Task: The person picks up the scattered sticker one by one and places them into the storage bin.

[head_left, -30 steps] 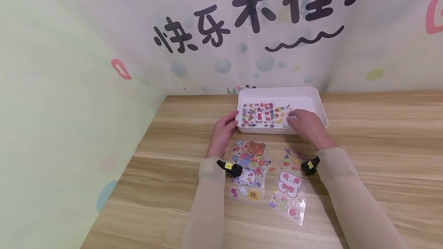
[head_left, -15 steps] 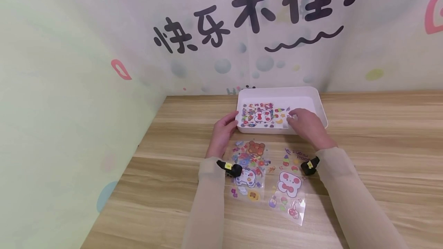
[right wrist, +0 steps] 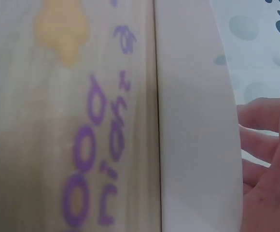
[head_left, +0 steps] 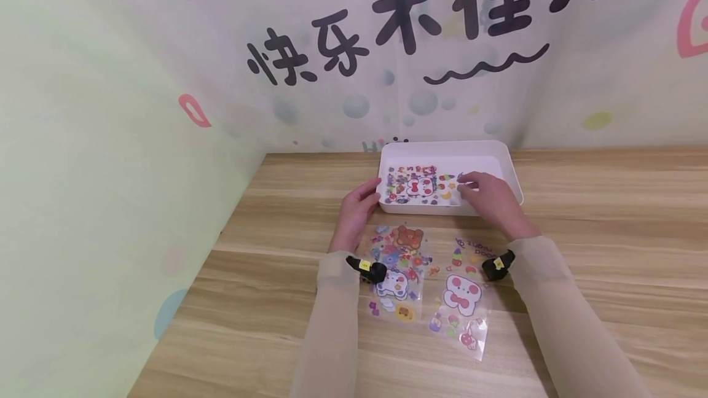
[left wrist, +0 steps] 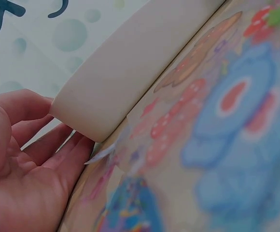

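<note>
My left hand rests at the left end of a white tray, its fingertips touching the rim and corner. From the left wrist, that hand shows its digits at the tray's corner. Inside the tray, several clear sticker sheets with a white rabbit face and small fruits lie at the left. The right hand reaches over the front wall, thumb and finger pinching the right edge of a sheet. In the right wrist view the fingertips are hidden behind the tray wall.
On the wooden table in front of the tray lie a bear-and-flower sticker sheet and a rabbit sticker sheet, partly under the wrists. A printed curtain hangs behind the tray.
My right hand has shifted slightly up and left over the sheet's right edge, covering more of its lettering. The glare on that sheet has changed. The left hand stays in place.
</note>
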Action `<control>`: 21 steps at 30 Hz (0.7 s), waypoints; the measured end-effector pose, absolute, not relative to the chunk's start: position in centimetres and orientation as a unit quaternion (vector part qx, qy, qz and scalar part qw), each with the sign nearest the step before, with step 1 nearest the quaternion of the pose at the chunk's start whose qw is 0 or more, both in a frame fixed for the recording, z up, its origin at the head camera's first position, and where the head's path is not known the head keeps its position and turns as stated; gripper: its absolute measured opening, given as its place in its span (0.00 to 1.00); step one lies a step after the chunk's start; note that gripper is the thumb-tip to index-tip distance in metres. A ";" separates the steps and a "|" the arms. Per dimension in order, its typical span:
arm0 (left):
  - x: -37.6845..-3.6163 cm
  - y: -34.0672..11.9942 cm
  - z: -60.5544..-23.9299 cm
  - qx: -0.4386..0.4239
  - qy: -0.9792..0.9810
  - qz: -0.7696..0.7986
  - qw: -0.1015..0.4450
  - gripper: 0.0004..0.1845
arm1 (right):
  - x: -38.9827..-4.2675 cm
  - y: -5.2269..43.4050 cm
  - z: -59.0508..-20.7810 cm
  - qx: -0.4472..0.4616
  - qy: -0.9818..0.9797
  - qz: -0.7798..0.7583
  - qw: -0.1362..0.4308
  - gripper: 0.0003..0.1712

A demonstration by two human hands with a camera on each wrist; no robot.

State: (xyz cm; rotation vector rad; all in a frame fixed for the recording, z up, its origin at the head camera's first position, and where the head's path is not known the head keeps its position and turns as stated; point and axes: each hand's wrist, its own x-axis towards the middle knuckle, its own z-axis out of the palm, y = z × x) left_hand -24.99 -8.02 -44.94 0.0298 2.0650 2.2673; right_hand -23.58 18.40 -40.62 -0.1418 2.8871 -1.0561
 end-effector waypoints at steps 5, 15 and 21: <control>-25.1 -8.2 -44.9 0.010 0.678 0.734 0.042 0.19 | -23.7 18.5 -41.0 -0.041 0.918 -0.394 0.015 0.26; -25.3 -8.3 -45.0 0.011 0.683 0.730 0.036 0.21 | -24.1 18.5 -41.6 -0.056 0.906 -0.420 -0.019 0.27; -25.2 -8.1 -45.1 0.006 0.686 0.727 0.029 0.20 | -22.7 18.4 -40.0 -0.085 0.915 -0.395 -0.016 0.26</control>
